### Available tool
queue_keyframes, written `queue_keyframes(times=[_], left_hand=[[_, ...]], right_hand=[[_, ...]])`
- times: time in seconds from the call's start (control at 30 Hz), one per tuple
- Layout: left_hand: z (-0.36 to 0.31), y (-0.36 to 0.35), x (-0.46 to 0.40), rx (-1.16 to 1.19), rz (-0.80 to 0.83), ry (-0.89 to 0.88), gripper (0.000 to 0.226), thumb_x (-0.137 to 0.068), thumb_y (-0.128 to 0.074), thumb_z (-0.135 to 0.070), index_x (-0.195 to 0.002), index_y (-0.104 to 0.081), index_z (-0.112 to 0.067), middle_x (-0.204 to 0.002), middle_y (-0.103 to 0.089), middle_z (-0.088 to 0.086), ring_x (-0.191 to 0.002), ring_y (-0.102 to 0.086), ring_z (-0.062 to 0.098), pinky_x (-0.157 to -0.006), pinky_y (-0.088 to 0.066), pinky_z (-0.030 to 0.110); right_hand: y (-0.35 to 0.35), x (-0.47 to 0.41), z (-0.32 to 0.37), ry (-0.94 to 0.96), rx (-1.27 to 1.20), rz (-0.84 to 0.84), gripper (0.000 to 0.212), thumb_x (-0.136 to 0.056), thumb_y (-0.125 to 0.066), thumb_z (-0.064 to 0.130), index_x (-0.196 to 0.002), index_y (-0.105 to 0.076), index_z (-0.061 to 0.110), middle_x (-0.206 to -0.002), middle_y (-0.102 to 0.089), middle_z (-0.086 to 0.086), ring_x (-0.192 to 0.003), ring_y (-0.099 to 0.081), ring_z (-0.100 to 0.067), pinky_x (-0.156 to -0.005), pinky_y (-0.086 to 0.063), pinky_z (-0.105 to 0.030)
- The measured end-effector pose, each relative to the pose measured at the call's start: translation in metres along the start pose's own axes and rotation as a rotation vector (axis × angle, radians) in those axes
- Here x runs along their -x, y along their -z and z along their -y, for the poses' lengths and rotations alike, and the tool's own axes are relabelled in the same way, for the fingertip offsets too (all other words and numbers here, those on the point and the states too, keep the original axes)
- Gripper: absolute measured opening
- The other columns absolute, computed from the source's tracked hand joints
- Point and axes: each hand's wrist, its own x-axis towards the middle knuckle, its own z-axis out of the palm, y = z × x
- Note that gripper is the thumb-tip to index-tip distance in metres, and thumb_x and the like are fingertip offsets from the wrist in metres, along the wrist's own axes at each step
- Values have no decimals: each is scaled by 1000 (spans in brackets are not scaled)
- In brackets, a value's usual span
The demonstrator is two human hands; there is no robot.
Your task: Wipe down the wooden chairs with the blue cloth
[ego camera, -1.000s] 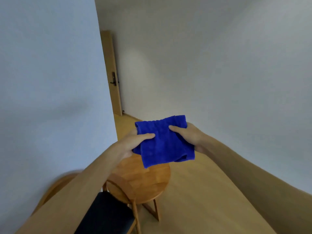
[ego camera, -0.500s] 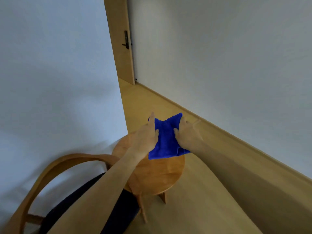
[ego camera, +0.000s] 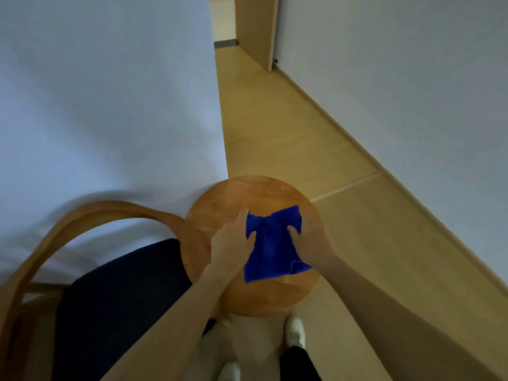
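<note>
With the fingers of the left hand [ego camera: 233, 244] and right hand [ego camera: 309, 243] pinching the blue cloth [ego camera: 270, 244] over the round wooden stool [ego camera: 217, 204] beneath them, its loose lower edge, hanging nearest the wrists, could fold under and wipe badly.

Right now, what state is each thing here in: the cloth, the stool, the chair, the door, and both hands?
blue cloth: bunched, held over the stool top by both hands; contact with the wood unclear.
round wooden stool: upright beside the chair.
wooden chair: upright against the wall, untouched.
door: open.
left hand: gripping the cloth's left edge.
right hand: gripping its right edge.
</note>
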Motion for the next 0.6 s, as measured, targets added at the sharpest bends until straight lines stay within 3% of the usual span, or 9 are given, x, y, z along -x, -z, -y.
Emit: queue_keyframes(times=[0.17, 0.3, 0.43, 0.6], left_hand=[[11, -47, -29, 9, -45, 208, 45, -96, -52, -32, -137, -36, -22, -104, -63, 0, -90, -63, 19, -67, -47, 30], [25, -99, -44, 54, -62, 365, 44, -94, -54, -31, -133, -36, -24, -100, -62, -3, -86, -63, 17, -65, -50, 31], [46, -158, -51, 60, -35, 512, 47, -93, -54, -29, -135, -34, -29, -109, -62, -4, -95, -61, 18, -68, -41, 29], [67, -191, -49, 60, 27, 588, 53, -92, -55, -26, -139, -32, -29, -119, -60, 1, -102, -60, 22, -72, -41, 30]], right_hand=[[-20, -72, -23, 74, 8, 159, 50, -102, -50, 34, -144, -38, 9, -122, -60, -10, -101, -57, -24, -79, -38, -29], [-44, -122, -48, 118, 13, 270, 47, -100, -51, 28, -143, -37, 13, -130, -54, -4, -100, -51, -16, -82, -37, -27], [-82, -161, -87, 103, 35, 424, 55, -98, -54, 21, -148, -31, 20, -139, -49, 1, -105, -45, -10, -83, -36, -25], [-114, -177, -120, 151, 39, 515, 51, -99, -56, 20, -145, -35, 17, -135, -53, -1, -102, -50, -9, -84, -39, -24]])
